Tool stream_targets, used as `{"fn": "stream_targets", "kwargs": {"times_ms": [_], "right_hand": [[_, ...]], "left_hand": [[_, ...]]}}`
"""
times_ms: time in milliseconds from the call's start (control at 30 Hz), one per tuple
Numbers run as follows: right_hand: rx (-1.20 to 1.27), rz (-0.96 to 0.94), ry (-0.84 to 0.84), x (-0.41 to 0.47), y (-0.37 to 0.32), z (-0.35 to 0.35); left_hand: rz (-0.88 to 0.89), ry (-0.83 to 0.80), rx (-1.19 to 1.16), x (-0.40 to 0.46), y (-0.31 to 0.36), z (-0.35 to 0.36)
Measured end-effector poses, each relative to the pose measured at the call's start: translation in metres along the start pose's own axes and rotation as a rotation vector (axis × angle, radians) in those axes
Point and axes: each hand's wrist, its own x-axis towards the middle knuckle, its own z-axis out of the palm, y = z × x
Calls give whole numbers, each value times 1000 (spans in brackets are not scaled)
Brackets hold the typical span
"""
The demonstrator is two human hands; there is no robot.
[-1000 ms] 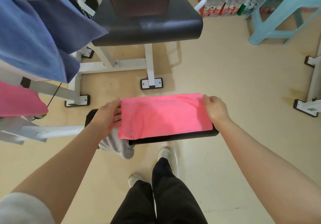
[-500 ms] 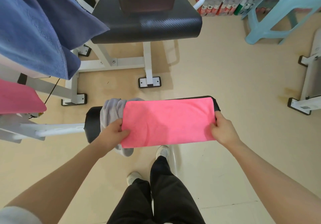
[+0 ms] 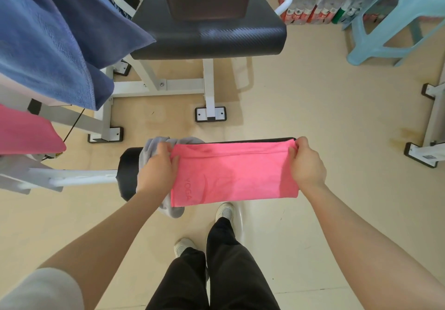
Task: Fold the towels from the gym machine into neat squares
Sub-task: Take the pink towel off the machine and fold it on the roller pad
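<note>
While draped over the black padded roller [image 3: 128,172], pink towel [image 3: 232,173] stretched flat: left hand [image 3: 157,169] pinching its left end, right hand [image 3: 307,164] pinching its far right corner. Grey towel [image 3: 154,147] bunched underneath at the roller's left end.

Most of the black bench [image 3: 127,172] is hidden under the pink towel [image 3: 231,175]; the blue towel [image 3: 43,37] is cut off at the left edge.
</note>
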Motion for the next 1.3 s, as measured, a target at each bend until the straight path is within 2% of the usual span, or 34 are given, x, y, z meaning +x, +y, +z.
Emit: {"fn": "stream_targets", "kwargs": {"times_ms": [33, 100, 133, 200, 267, 367, 433, 500, 567, 767, 833, 900, 1000, 1067, 1133, 1167, 1233, 1300], "right_hand": [[-55, -31, 34, -2, -2, 1], [-107, -142, 129, -9, -9, 7], [-74, -232, 162, -14, -14, 11], [-32, -442, 127, -27, -29, 23], [-61, -615, -8, -39, -43, 38], [-167, -760, -144, -48, -51, 63], [-293, -784, -102, -43, -41, 72], [-361, -726, -34, -34, -25, 70], [-350, -585, -10, -26, -5, 61], [-128, -97, -67, -9, 35, 29], [-88, -35, -57, -9, 30, 21], [-83, -46, 23, -15, 20, 16], [9, 52, 106, -23, 6, 13], [90, 144, 79, -26, -1, 11], [103, 169, 28, -27, -1, 13], [133, 185, -6, -27, -1, 15], [285, 261, -90, -25, 1, 15], [537, 350, -166, -22, 0, 8]], "left_hand": [[79, 81, 51, -3, -1, -1], [395, 268, 161, -6, 2, 2], [552, 310, 201, -6, 7, 7], [769, 223, 280, -4, 19, 23], [881, 48, 421, -4, 30, 41], [864, -145, 592, 3, 18, 56], [840, -168, 634, 9, 0, 53], [827, -164, 678, 12, -14, 46], [823, -187, 704, 14, -22, 39], [716, -265, 760, 12, -13, 32], [666, -249, 699, 6, 0, 29], [656, -205, 618, 0, 17, 33], [816, -129, 563, -6, 47, 51], [857, -167, 572, -10, 56, 63], [739, -249, 638, -12, 54, 72], [731, -223, 659, -12, 51, 75], [746, -169, 666, -13, 48, 77], [752, -188, 657, -12, 49, 76]]}}
